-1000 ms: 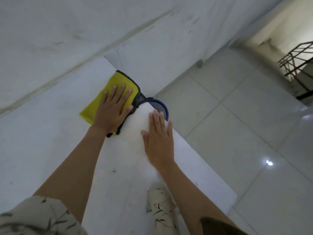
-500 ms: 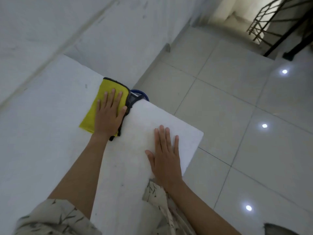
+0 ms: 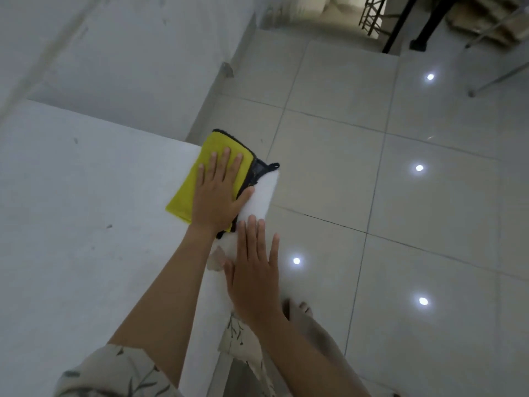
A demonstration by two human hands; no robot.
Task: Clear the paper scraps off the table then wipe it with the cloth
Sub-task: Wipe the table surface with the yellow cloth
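Note:
A yellow cloth [image 3: 190, 184] with a black edge lies folded at the far right corner of the white table [image 3: 71, 210]. My left hand [image 3: 219, 193] presses flat on the cloth with straight, spread fingers. My right hand [image 3: 254, 270] lies flat and open on the table's right edge, just in front of the cloth. The cloth's dark corner hangs slightly past the table corner. No paper scraps show on the table.
A white wall [image 3: 128, 53] runs along the table's far side. To the right lies a glossy tiled floor [image 3: 400, 210] with light reflections. Dark metal legs [image 3: 400, 24] and railings stand at the far top right. My foot [image 3: 303, 308] shows below the table edge.
The view has swung right and down. The cloth under my left hand now sits at the table's far right corner, and the blue bin seen earlier is out of sight.

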